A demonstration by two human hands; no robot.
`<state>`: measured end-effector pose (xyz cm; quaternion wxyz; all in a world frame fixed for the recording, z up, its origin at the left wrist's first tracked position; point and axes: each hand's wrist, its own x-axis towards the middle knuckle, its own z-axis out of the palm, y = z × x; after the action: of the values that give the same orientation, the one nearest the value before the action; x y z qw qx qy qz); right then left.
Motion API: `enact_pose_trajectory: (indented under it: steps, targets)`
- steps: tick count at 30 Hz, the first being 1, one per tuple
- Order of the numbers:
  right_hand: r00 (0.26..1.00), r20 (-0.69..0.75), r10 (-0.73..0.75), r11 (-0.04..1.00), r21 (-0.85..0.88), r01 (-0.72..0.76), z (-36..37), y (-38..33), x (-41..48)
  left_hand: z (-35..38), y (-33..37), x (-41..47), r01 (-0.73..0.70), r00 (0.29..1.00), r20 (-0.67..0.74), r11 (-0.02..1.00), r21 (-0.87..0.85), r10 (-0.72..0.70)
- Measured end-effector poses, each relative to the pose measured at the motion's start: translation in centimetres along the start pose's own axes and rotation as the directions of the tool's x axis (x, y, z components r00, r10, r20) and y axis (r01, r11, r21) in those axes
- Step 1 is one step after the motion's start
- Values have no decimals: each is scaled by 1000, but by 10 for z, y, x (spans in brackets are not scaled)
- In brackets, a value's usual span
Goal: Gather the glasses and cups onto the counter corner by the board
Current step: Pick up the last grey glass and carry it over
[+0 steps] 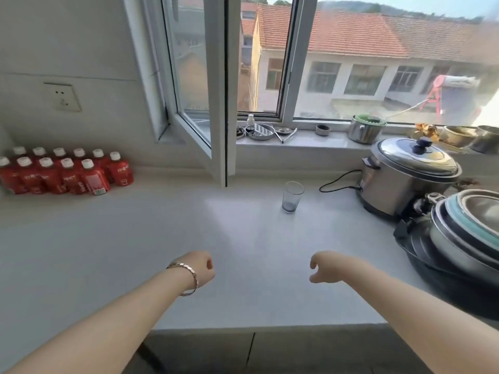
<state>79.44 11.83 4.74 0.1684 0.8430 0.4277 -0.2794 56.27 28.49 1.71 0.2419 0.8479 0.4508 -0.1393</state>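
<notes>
One clear ribbed glass (292, 196) stands upright on the white counter (167, 233), toward the back, right of the open window sash. My left hand (201, 267), with a bracelet at the wrist, hovers over the counter's front middle, fingers curled under and holding nothing. My right hand (325, 266) hangs beside it, fingers curled downward, also holding nothing. Both hands are well short of the glass. No board shows in this view.
Several red bottles (64, 171) stand at the back left. The open window sash (218, 125) juts over the counter. A steel cooker (407, 176) with a black cord and stacked pans (459, 238) fill the right. Small dishes and a steel pot line the sill (310, 140).
</notes>
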Motion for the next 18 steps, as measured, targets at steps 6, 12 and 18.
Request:
enact_pose_trajectory:
  steps: [6, 12, 18]
  targets:
    - [997, 2, 82, 989, 121, -82, -41, 31, 70, -36, 34, 107, -55, 997, 50, 995, 82, 51]
    - [987, -89, 135, 974, 196, -115, -71, 56, 142, -39, 65, 172, -65, 993, 99, 995, 75, 57]
    - [938, -346, -10, 970, 225, 94, -118, 63, 236, -26, 86, 217, 27, 992, 121, 999, 35, -31]
